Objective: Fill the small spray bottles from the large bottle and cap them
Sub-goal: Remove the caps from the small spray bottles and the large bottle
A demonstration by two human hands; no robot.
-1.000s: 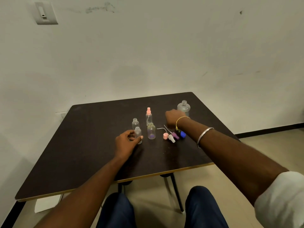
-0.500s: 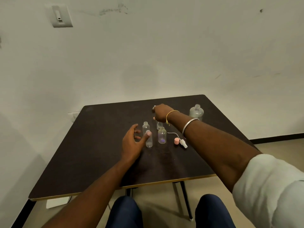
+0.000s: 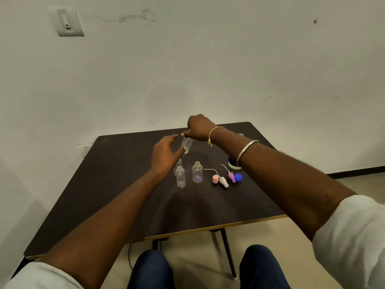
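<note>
My right hand (image 3: 200,127) holds a small clear spray bottle (image 3: 186,144) by its top, lifted and tilted above the dark table (image 3: 116,184). My left hand (image 3: 165,154) is open beside it, thumb tip at the bottle's bottom. Two uncapped small bottles (image 3: 180,177) stand below my left hand, one partly hidden behind the other. A rounder small bottle (image 3: 197,172) stands to their right. Loose spray caps lie to the right: pink (image 3: 215,179), white (image 3: 224,182), purple (image 3: 231,177), blue (image 3: 238,177). The large bottle (image 3: 241,134) is mostly hidden behind my right forearm.
A white and blue lid (image 3: 233,165) lies by my right wrist. The wall stands right behind the table's far edge. My knees (image 3: 154,268) sit below the table's front edge, next to a table leg (image 3: 227,253). A wall switch (image 3: 68,22) is at upper left.
My right hand has lifted the pink-capped bottle off the table and tilted it. My left hand rose from the small bottles toward it, fingers spread.
</note>
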